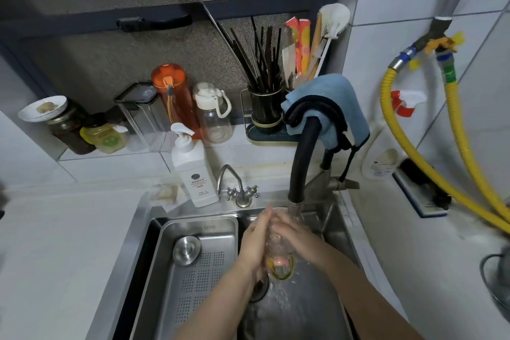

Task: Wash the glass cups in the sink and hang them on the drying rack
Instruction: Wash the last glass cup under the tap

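Glass cup (278, 250) lengthwise toward faucet (296, 208)

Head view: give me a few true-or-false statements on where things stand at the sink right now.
1. Both hands hold the glass cup under the black faucet. True.
2. The blue cloth lies in the sink. False: it hangs over the faucet.
3. The left hand is idle on the counter. False: it holds the cup, as does the right hand.
4. A white pump bottle stands behind the sink. True.
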Demonstrator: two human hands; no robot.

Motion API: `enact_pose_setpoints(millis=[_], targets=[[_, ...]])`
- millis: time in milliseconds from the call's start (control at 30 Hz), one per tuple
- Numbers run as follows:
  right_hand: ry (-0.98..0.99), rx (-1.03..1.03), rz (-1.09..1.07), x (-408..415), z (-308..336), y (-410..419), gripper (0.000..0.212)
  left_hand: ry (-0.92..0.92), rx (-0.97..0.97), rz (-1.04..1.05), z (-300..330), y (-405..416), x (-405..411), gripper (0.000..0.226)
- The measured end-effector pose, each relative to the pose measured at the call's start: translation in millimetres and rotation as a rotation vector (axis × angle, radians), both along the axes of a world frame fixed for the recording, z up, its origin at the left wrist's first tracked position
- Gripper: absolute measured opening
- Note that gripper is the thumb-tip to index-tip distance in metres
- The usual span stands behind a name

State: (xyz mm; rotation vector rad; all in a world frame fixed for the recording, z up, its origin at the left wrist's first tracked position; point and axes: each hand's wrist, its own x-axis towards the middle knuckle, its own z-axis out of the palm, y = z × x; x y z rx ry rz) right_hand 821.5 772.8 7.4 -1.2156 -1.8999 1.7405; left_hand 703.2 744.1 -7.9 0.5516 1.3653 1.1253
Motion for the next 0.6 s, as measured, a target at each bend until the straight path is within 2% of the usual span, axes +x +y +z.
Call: enact_pose_setpoints(millis=[67,133,200,267,300,367,433,533,600], targets=[[0.043,-0.044,-0.006,-2.5,-2.2,0.7,0.027,-0.001,-0.022,0.011,-0.1,1.7,-3.4,0.044],[-0.083,0.046,0.026,0.8,-9.3,-4.6,0.024,0.006,-0.050,0.026,-0.7,4.0,-8.0,0.050],[-0.160,0.159,0.061,6.4,-15.0,-7.7,0.042,0.001,-0.045,0.040,-2.5,4.2,-10.2,0.052],[-0.196,0.201,0.084,7.3,-13.0,-6.7,0.050,-0.009,-0.048,0.045,-4.1,2.3,-8.4,0.051],[-0.163,0.162,0.070,5.1,-10.6,-5.5,0.049,-0.014,-0.049,0.039,-4.4,1.0,-7.2,0.048],[0.033,-0.027,0.001,-1.5,-1.5,-4.1,0.039,-0.018,-0.057,0.019,-6.8,0.6,-3.5,0.046],[0.129,-0.091,-0.040,-2.6,-4.6,-1.3,0.030,-0.001,-0.062,0.008,-6.9,1.9,-4.6,0.048],[0.017,-0.045,0.002,3.8,-7.0,-8.2,0.029,0.009,-0.067,-0.006,-9.0,3.9,-10.7,0.053],[-0.143,0.112,0.125,11.0,-12.4,-9.4,0.045,0.012,-0.079,0.009,-12.2,1.9,-11.6,0.055]])
